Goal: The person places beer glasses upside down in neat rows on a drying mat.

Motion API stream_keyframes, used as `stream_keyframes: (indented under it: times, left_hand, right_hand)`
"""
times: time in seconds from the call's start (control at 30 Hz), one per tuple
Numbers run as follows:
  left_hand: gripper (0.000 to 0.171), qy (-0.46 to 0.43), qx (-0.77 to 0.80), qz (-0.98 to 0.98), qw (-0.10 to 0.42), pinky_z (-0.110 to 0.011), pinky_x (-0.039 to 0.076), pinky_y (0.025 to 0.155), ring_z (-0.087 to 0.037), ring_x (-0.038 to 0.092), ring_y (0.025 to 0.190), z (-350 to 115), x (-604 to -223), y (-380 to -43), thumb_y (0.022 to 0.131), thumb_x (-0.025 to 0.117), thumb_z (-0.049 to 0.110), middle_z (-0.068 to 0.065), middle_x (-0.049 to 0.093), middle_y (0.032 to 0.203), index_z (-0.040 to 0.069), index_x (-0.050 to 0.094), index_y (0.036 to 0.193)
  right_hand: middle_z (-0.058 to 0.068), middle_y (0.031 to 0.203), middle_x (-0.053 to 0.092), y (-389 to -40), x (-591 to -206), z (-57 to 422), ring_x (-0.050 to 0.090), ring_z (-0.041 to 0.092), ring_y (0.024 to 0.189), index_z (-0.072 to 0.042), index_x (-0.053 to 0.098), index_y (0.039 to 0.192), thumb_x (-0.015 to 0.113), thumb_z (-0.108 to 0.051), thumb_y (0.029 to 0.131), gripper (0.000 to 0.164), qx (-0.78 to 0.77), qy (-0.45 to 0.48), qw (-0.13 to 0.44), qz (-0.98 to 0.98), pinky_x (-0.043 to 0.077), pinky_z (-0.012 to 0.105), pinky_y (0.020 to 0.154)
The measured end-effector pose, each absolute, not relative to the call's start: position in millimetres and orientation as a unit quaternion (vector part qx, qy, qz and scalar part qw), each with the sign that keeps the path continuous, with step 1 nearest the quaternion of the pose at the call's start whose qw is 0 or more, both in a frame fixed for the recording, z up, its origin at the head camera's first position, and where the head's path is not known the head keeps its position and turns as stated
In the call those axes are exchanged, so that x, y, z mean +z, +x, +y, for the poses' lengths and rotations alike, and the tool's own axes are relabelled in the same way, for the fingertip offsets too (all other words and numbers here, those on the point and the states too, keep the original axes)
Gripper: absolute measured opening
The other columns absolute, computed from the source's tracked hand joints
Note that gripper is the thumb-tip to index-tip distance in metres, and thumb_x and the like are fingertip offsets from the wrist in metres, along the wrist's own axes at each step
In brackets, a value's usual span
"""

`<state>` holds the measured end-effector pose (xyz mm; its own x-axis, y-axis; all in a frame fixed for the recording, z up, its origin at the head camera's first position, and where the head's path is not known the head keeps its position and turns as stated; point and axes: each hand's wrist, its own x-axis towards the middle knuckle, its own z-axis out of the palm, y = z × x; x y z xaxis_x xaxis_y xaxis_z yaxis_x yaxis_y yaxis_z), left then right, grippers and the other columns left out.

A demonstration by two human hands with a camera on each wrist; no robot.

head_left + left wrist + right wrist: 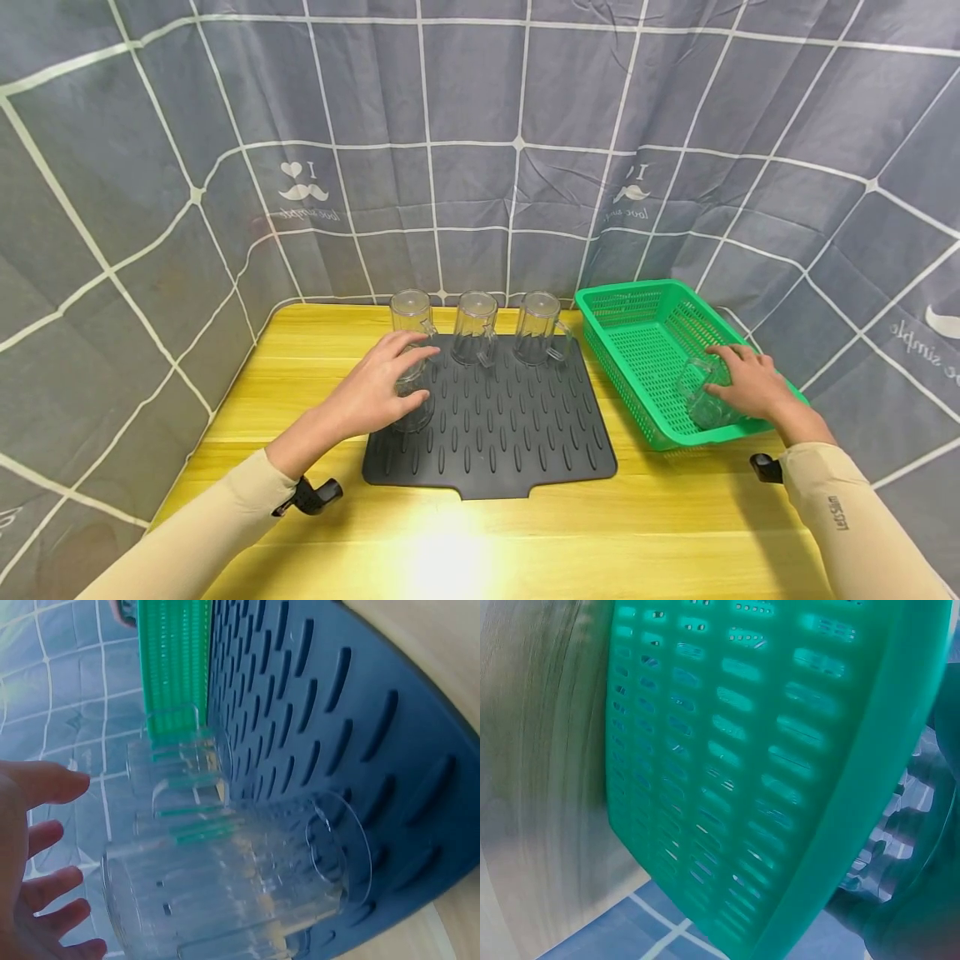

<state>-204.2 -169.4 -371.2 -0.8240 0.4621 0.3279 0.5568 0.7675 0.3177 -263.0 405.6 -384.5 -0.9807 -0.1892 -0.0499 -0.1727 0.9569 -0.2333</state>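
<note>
My left hand (386,383), thumb and fingers spread, is beside a clear glass mug (414,414) on the front left of the black ridged mat (495,471). In the left wrist view a gap shows between the fingertips and that mug (225,889). Three more glass mugs stand upside down in a row along the mat's back edge: left (410,310), middle (476,321) and right (537,325). Inside the green basket (618,387), my right hand (753,387) grips another glass mug (703,408). The basket wall partly hides this mug (889,847) in the right wrist view.
The green basket stands on the wooden table (390,542) at the mat's right, its slotted wall (870,750) rising beside my right wrist. A grey curtain (480,192) with white lines surrounds the table at the back and sides.
</note>
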Motion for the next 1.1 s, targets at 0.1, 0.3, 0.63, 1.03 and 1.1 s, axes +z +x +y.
stream_keyframes:
  times: [0.1,0.3,0.63,1.03,1.1]
  left_hand:
    - [0.059,-0.285,-0.209,-0.926,0.132,-0.056,0.041,0.11,-0.032,0.037,0.144,-164,-373,-198,0.088,0.078,0.025,-0.009,0.045,0.152,0.016,0.057,0.143]
    - [0.057,-0.323,-0.214,-0.911,0.142,-0.053,0.048,0.105,-0.029,0.038,0.145,-148,-381,-184,0.09,0.076,0.024,-0.006,0.043,0.154,0.018,0.056,0.143]
    - [0.06,-0.342,-0.221,-0.911,0.067,-0.047,0.051,0.103,-0.024,0.031,0.15,-124,-399,-171,0.093,0.072,0.032,-0.002,0.034,0.16,0.026,0.05,0.148]
    - [0.064,-0.32,-0.23,-0.918,-0.043,-0.054,0.039,0.113,-0.031,0.023,0.153,-105,-431,-170,0.094,0.07,0.037,-0.005,0.026,0.164,0.024,0.045,0.152]
    - [0.065,-0.317,-0.234,-0.918,-0.048,-0.055,0.039,0.113,-0.031,0.024,0.153,-104,-435,-171,0.094,0.07,0.037,-0.005,0.027,0.164,0.023,0.045,0.152]
  right_hand:
    - [0.041,0.151,0.019,-262,-384,405,0.021,0.069,0.127,-0.003,0.033,0.15,0.067,-0.026,0.095,0.069,-0.117,-0.091,0.038,0.988,0.032,0.081,0.084]
    - [0.041,0.151,0.019,-262,-382,404,0.021,0.069,0.127,-0.003,0.032,0.15,0.067,-0.026,0.095,0.069,-0.115,-0.088,0.042,0.989,0.033,0.08,0.082]
    - [0.042,0.149,0.02,-260,-380,400,0.024,0.068,0.125,-0.003,0.033,0.149,0.068,-0.026,0.095,0.068,-0.113,-0.091,0.039,0.989,0.04,0.073,0.076]
    - [0.042,0.15,0.019,-260,-380,398,0.023,0.069,0.125,-0.003,0.033,0.15,0.068,-0.028,0.095,0.069,-0.111,-0.089,0.042,0.989,0.04,0.074,0.078]
    - [0.042,0.15,0.019,-260,-380,397,0.023,0.069,0.126,-0.003,0.033,0.15,0.068,-0.028,0.095,0.07,-0.11,-0.09,0.042,0.989,0.041,0.073,0.078]
